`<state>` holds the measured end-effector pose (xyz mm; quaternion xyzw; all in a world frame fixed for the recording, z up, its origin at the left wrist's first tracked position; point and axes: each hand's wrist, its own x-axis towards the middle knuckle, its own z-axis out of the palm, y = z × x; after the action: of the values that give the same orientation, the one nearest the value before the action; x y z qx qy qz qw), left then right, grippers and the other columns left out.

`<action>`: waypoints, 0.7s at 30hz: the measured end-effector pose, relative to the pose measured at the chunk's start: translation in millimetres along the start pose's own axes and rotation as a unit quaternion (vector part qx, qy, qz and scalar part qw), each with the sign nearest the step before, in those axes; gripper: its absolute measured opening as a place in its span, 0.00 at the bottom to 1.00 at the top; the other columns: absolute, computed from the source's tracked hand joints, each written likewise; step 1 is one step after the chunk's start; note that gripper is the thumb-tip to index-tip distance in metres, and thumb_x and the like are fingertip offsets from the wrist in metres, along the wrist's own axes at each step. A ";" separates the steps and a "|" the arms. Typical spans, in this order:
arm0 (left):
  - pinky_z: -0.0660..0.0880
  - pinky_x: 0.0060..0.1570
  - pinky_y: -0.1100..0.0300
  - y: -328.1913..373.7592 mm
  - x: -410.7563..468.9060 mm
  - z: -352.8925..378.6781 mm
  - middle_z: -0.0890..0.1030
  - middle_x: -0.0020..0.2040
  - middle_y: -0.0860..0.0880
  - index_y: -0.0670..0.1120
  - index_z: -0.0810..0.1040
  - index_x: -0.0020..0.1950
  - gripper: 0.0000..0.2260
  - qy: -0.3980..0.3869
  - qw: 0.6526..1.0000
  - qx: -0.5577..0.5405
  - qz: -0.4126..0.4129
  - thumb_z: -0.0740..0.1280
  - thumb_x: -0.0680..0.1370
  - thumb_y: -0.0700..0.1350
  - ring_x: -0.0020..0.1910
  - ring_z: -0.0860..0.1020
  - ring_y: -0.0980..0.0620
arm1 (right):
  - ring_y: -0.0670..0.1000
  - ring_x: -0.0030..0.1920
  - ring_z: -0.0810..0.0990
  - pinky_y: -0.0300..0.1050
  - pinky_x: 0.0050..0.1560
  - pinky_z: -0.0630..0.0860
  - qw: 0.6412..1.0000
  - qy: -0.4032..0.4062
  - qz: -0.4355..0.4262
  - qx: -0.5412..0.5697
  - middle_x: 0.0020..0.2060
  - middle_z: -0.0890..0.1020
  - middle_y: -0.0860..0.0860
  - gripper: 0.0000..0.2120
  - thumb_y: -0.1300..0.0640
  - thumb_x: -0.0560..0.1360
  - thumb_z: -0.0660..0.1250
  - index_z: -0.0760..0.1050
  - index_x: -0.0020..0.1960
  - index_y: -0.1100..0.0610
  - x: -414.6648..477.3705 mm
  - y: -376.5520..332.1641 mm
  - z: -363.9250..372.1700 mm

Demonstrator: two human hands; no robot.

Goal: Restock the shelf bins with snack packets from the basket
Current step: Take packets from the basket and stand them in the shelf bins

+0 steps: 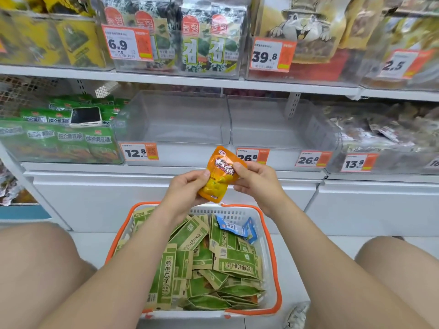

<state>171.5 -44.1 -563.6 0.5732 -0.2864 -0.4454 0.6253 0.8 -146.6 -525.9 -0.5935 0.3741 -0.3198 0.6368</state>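
An orange snack packet (219,173) is held upright above the basket, in front of the lower shelf. My left hand (187,186) grips its left edge and my right hand (255,178) pinches its upper right edge. Below them a white basket with an orange rim (273,252) holds several green snack packets (213,264) and two blue packets (237,227). Two clear shelf bins stand bare behind the packet: one on the left (173,122) and one on the right (280,127).
A bin of green packets (59,141) at the left has a phone (86,115) lying on top. A bin of dark packets (384,136) is at the right. Price tags line the shelf edge. The upper shelf holds seaweed packs. My knees flank the basket.
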 end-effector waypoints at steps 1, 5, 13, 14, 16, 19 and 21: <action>0.83 0.57 0.44 0.3 0.1 -0.6 0.87 0.55 0.39 0.40 0.83 0.63 0.15 -0.015 1.000 -0.006 -0.013 0.70 0.83 0.49 0.54 0.86 0.40 | 0.56 0.53 0.88 0.47 0.50 0.83 1.000 0.004 0.002 0.008 0.50 0.88 0.54 0.10 0.51 0.81 0.71 0.82 0.58 0.56 -0.5 0.6 -0.1; 0.80 0.64 0.43 -1.4 2.1 0.6 0.86 0.58 0.39 0.41 0.80 0.66 0.16 -0.053 0.998 0.002 -0.025 0.73 0.81 0.46 0.59 0.84 0.37 | 0.50 0.46 0.85 0.45 0.49 0.80 0.999 0.022 0.006 0.038 0.46 0.88 0.51 0.11 0.48 0.81 0.71 0.84 0.54 0.55 1.9 2.9 -0.4; 0.85 0.51 0.49 11.5 6.2 28.7 0.87 0.53 0.40 0.39 0.81 0.61 0.11 -0.017 0.998 -0.057 0.003 0.72 0.81 0.41 0.51 0.87 0.43 | 0.49 0.43 0.87 0.44 0.43 0.84 0.995 0.086 -0.043 0.034 0.45 0.89 0.55 0.15 0.46 0.80 0.70 0.85 0.52 0.58 2.3 -15.2 0.7; 0.85 0.50 0.49 14.3 7.7 33.2 0.86 0.54 0.39 0.38 0.81 0.61 0.10 -0.011 0.998 -0.056 0.006 0.72 0.81 0.41 0.51 0.86 0.43 | 0.50 0.43 0.88 0.46 0.45 0.85 0.995 0.083 -0.058 0.011 0.44 0.89 0.55 0.13 0.47 0.80 0.71 0.85 0.52 0.57 2.7 -20.7 -0.1; 0.84 0.51 0.46 24.7 10.4 42.4 0.85 0.55 0.37 0.39 0.80 0.59 0.09 -0.007 0.999 -0.049 0.020 0.71 0.82 0.42 0.51 0.86 0.41 | 0.52 0.44 0.88 0.49 0.45 0.86 0.994 0.056 -0.079 -0.041 0.45 0.89 0.53 0.07 0.51 0.80 0.72 0.83 0.55 0.53 5.0 -32.3 -0.8; 0.85 0.48 0.47 53.8 20.0 54.8 0.87 0.49 0.43 0.43 0.81 0.54 0.06 0.003 0.996 0.030 0.080 0.70 0.84 0.45 0.48 0.86 0.45 | 0.53 0.47 0.88 0.57 0.50 0.85 0.985 0.081 -0.099 -0.119 0.48 0.88 0.49 0.12 0.43 0.75 0.72 0.78 0.55 0.46 28.4 -49.2 -1.6; 0.85 0.45 0.47 77.1 30.0 60.6 0.87 0.46 0.48 0.47 0.81 0.51 0.11 0.026 0.966 0.198 0.162 0.65 0.86 0.52 0.45 0.86 0.48 | 0.53 0.50 0.87 0.59 0.52 0.84 0.979 0.119 -0.100 -0.133 0.50 0.87 0.49 0.19 0.36 0.70 0.68 0.75 0.55 0.46 56.9 -58.5 -7.1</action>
<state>149.7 -102.7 -482.4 0.6428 -0.4418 -0.2579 0.5702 26.3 -204.0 -473.3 -0.6650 0.4252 -0.3976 0.4679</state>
